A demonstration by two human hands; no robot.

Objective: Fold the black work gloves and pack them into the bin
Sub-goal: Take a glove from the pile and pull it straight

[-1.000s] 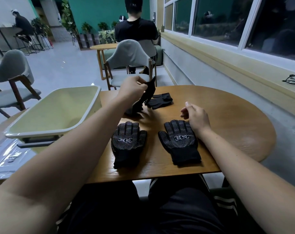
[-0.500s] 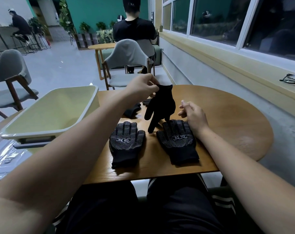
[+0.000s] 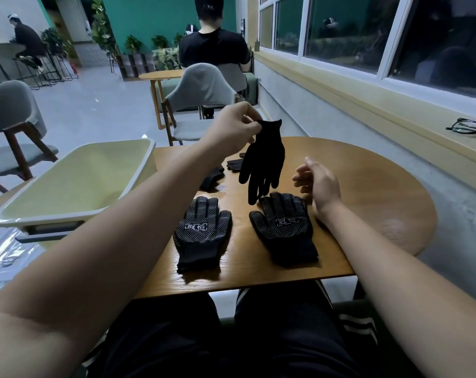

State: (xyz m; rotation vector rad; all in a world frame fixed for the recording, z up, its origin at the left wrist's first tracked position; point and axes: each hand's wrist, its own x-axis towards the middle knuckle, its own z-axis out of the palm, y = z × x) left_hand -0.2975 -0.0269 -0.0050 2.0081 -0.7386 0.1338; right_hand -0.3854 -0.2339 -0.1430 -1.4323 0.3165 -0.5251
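My left hand [image 3: 235,126] pinches the cuff of a black work glove [image 3: 264,159], which hangs fingers down above the round wooden table [image 3: 367,186]. Its fingertips dangle just over the right one of two dotted black gloves: the right dotted glove [image 3: 283,227] and the left dotted glove [image 3: 201,233] lie flat, palms up, near the table's front edge. My right hand [image 3: 320,184] hovers with relaxed fingers beside the hanging glove and holds nothing. More black gloves [image 3: 217,173] lie behind my left forearm, partly hidden. A pale yellow bin [image 3: 76,181] stands at the left, with nothing visible inside.
Clear plastic packaging [image 3: 2,252] lies at the lower left under the bin's corner. A grey chair [image 3: 201,105] stands behind the table, and a person sits beyond it. Black glasses [image 3: 469,128] rest on the window ledge at the right.
My left hand lifted a black glove from the far pile and brought it up and right, so it now hangs over the right dotted glove. My right hand rose off the table and its fingers opened.
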